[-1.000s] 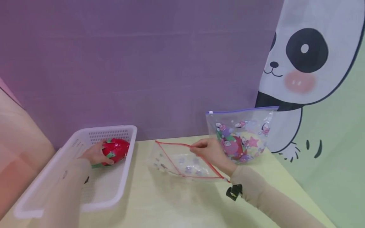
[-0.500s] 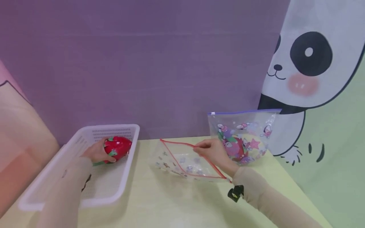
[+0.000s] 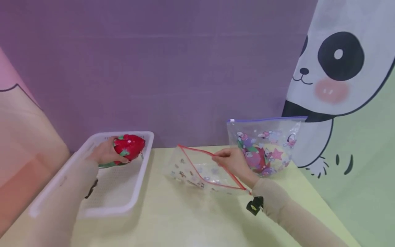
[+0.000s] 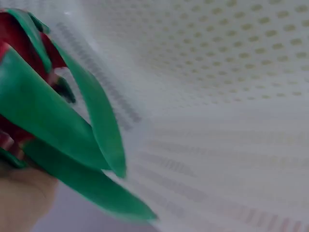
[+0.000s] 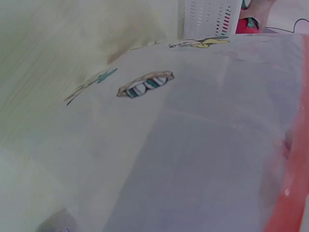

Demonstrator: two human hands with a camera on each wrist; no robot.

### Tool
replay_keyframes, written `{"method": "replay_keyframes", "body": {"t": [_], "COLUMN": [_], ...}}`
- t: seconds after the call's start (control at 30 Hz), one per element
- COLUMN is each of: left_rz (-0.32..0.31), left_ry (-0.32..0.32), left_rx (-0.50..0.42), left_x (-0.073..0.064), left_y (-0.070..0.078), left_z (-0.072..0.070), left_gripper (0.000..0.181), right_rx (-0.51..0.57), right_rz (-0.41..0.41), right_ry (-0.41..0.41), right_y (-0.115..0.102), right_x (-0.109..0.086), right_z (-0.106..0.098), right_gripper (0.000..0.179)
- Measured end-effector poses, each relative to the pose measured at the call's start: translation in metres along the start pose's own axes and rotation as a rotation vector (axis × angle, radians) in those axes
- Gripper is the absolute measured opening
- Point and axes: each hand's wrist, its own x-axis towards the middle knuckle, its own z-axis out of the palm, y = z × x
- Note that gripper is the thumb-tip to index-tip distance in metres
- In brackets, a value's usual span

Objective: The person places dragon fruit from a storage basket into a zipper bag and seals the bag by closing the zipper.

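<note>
My left hand [image 3: 106, 151] grips a red toy dragon fruit [image 3: 131, 146] over the far part of a white plastic basket [image 3: 131, 197]. Long green leaves [image 4: 94, 116] of the fruit point toward the basket's perforated wall in the left wrist view, where only part of the hand shows. With thumb and fingers, my right hand [image 3: 236, 163] pinches the red-edged rim of a clear zip bag [image 3: 192, 176]. The bag's mouth gapes, and small printed figures show on its film. In the right wrist view its red zip edge [image 5: 294, 159] runs down the right side.
Behind my right hand stands another clear bag [image 3: 266, 137] with a purple zip, holding colourful items. A light wooden table [image 3: 185, 223] lies under everything. Close behind it hangs a purple backdrop [image 3: 185, 75], with a panda picture [image 3: 327, 79] at the right.
My left hand has lifted the dragon fruit higher within the basket, toward its far rim. My right hand keeps its pinch on the bag's edge. The head view has shifted slightly.
</note>
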Motion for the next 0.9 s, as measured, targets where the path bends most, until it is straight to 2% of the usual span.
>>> {"method": "replay_keyframes", "body": {"t": [0.2,0.4,0.6,0.9], "left_rz": [-0.033,-0.047,0.005,0.083], "left_ry": [0.08,0.097,0.097,0.153], "left_rx": [0.067,0.031,0.014,0.025], "left_x": [-0.021,-0.043,-0.054,-0.069], "left_y": [0.024,0.043,0.056,0.071], "left_z": [-0.009,-0.022,-0.029,-0.029], "left_gripper": [0.107,0.108,0.11,0.105], "right_rx": [0.004,0.016,0.028,0.044], "right_rz": [-0.002,0.014,0.029,0.026], "right_ry": [0.007,0.004,0.017,0.021], "right_y": [0.004,0.005,0.004,0.005], "right_x": [0.002,0.003,0.002,0.003], "right_z": [-0.002,-0.003,-0.005,-0.001], "right_gripper": [0.016,0.017,0.018,0.018]}}
